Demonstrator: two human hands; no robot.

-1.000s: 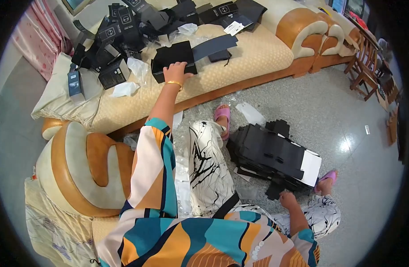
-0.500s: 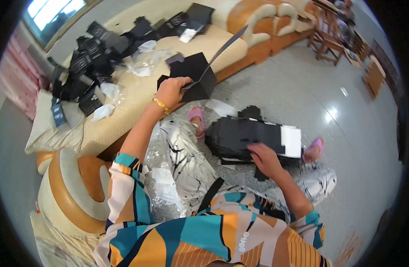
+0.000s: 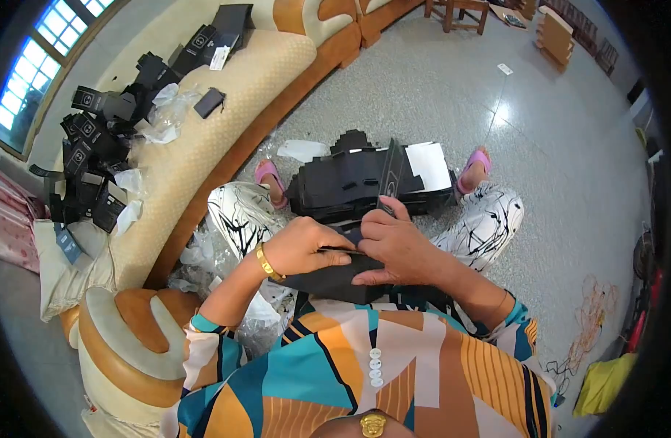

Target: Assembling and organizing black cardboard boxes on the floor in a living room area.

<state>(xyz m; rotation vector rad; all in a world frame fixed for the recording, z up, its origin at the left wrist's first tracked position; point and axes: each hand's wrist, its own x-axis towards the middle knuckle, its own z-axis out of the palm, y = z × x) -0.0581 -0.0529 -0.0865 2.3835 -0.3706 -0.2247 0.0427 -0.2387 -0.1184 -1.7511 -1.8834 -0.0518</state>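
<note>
A black cardboard box rests at my lap with its flap raised. My left hand grips the box's near left wall, thumb on the outside and fingers over the edge. On the right side, my right hand holds the box too, its fingers closed over the edge near the upright flap. The inside of the box is mostly hidden by my hands. Just beyond, a stack of flattened black cardboard boxes lies on the floor between my feet, with a white sheet at its right end.
A cream sofa on the left bears a heap of black boxes, clear plastic wrap and a small dark pouch. Plastic bags lie beside my left leg. Tangled cords and a yellow-green cloth are at the right.
The black box has come from beside the sofa to my lap. My right hand has left the flattened stack and now grips the box with my left. A small dark pouch shows on the sofa.
</note>
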